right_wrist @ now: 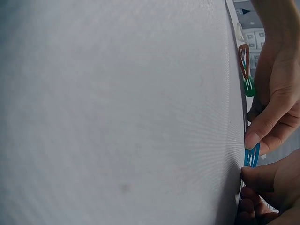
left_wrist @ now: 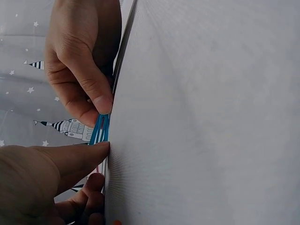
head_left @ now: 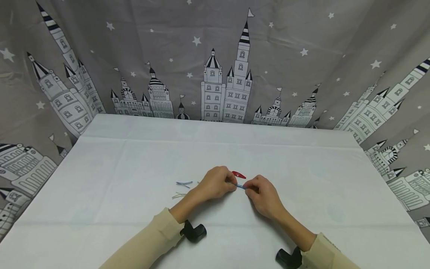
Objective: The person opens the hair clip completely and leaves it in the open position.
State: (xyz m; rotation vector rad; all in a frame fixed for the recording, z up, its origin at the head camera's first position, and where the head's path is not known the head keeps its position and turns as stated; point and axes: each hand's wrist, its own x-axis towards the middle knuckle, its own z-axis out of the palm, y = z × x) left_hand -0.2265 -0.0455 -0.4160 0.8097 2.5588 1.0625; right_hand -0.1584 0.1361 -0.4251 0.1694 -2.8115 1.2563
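A blue snap hair clip (head_left: 240, 186) is held between my two hands just over the white table. My left hand (head_left: 217, 183) pinches one end of it, and my right hand (head_left: 263, 196) pinches the other. In the left wrist view the slotted blue clip (left_wrist: 99, 129) shows between the thumbs, its ends covered by fingers. A red hair clip (head_left: 239, 175) lies just beyond the hands. Left of my left hand lie blue clips (head_left: 184, 183) and pale clips (head_left: 178, 195). In the right wrist view, an orange-brown clip (right_wrist: 243, 61) and a green clip (right_wrist: 249, 87) appear past my left hand.
The white cloth-covered table (head_left: 134, 157) spreads around both hands. Behind it hangs a grey curtain (head_left: 282, 45) printed with castles and stars. A black wrist device (head_left: 193, 232) is on the left wrist, and another (head_left: 289, 257) on the right.
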